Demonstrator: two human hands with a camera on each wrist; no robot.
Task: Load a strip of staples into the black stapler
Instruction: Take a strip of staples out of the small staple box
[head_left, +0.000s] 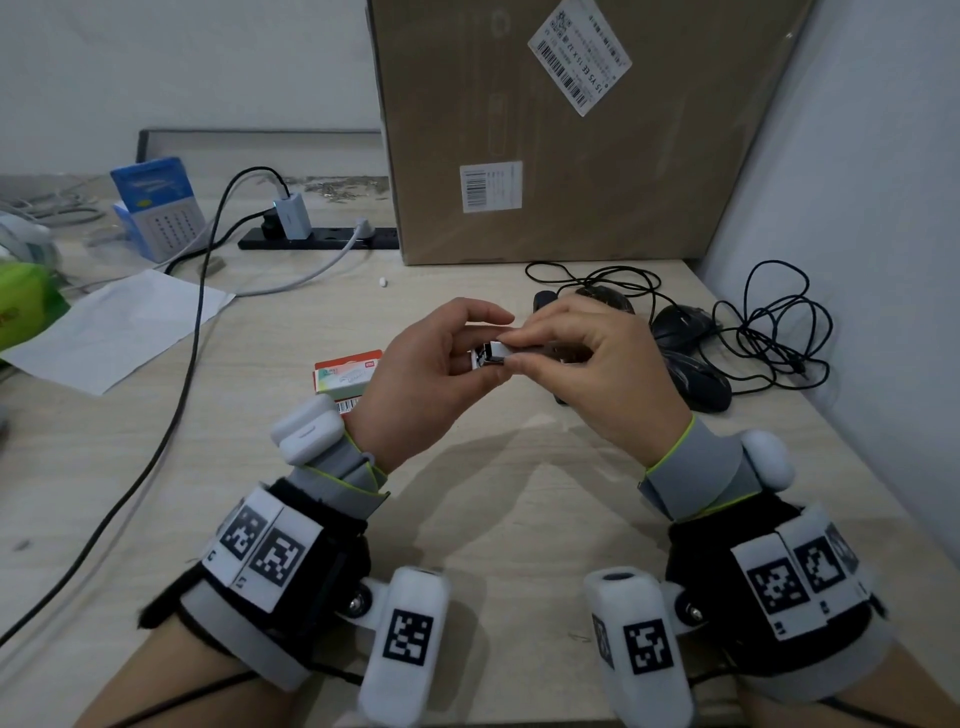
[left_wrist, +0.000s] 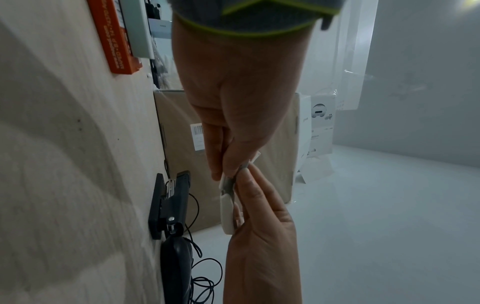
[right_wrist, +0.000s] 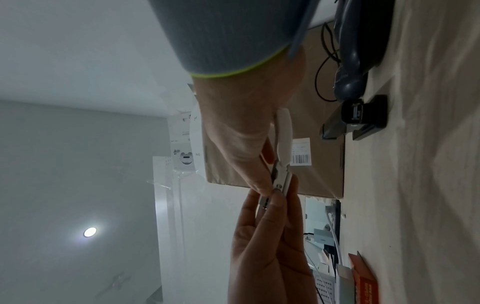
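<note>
Both hands are meeting above the middle of the pale wood-grain worktop, raised off it. The left hand and the right hand are together pinching a small white-handled tool with a silver metal front; the white handle is running back under the right hand's fingers, while the left thumb and fingertips are closing on the metal end. What exactly this tool is I cannot tell, and no loose strip of staples is showing between the fingers.

The black stapler is lying on the worktop just beyond the right hand, its top arm lifted away from the base so the metal channel is showing. Right beside it are two dark computer mice with tangled black cables. An orange and white staple box is lying flat near the left wrist. A large brown cardboard carton is standing at the back.
</note>
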